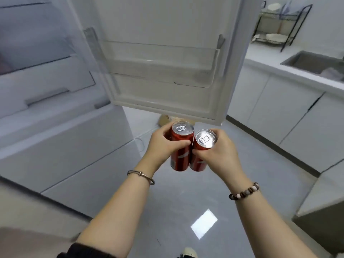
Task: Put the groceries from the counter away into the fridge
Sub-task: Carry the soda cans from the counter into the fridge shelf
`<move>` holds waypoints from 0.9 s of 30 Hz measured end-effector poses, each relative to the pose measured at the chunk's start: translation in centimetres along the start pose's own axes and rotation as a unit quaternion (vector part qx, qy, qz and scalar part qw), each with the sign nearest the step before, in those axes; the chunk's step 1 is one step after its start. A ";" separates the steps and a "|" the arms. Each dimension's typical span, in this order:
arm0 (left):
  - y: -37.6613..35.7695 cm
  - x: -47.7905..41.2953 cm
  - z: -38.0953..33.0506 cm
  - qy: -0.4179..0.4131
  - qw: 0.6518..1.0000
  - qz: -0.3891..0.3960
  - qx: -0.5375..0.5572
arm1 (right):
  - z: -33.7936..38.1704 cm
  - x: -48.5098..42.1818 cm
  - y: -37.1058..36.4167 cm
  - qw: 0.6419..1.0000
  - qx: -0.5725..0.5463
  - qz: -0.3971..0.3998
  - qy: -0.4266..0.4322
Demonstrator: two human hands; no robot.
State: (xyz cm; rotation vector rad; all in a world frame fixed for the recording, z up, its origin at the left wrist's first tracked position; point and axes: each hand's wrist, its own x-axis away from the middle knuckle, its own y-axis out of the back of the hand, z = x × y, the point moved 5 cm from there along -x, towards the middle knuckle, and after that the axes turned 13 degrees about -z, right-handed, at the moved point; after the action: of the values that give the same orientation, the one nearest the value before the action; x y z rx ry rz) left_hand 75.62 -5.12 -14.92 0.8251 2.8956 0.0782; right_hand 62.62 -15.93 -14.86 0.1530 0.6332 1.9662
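Squarely below the open fridge door (167, 25), a person holds two red drink cans over a grey floor, one in each hand. Both bare forearms reach forward and converge. The left hand (162, 146) is curled around the upper half of the left can (178, 159), thumb across its near side. The right hand (219, 153) clasps the right can (198, 162) just under its rim, thumb likewise across the near side.

The cans hang side by side, touching or very nearly so, below the door's lower edge. Their long axes run roughly upright — silver tops and pull tabs turned up toward the camera, bases toward the floor. Each red wrapper carries a white swoosh; any lettering is too blurred to read.

A metal bangle (141, 175) circles the left wrist, a beaded bracelet (243, 191) the right. On the door's inner face sits a clear shelf (160, 60). Right of the door run a white counter, a sink (314, 62) and a dish rack (279, 25).
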 end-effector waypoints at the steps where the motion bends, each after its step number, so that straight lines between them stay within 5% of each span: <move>1: 1.0 -0.9 -0.1 0.000 1.000 -0.019 -0.005 | 0.8 -0.8 -1.2 1.000 -0.006 0.019 0.011; 16: 19.3 -7.5 1.4 0.017 0.962 -0.271 -0.015 | 10.9 -3.7 -21.1 0.964 -0.056 0.230 0.119; 27: 36.1 -16.7 -0.9 -0.031 0.945 -0.311 0.097 | 25.9 -4.6 -34.5 0.957 -0.190 0.173 0.137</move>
State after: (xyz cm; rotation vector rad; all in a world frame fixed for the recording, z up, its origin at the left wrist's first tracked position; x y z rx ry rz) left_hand 108.36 16.67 -9.14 -0.0999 2.9794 -0.2911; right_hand 101.98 1.28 -9.06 -0.2677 0.4078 2.4356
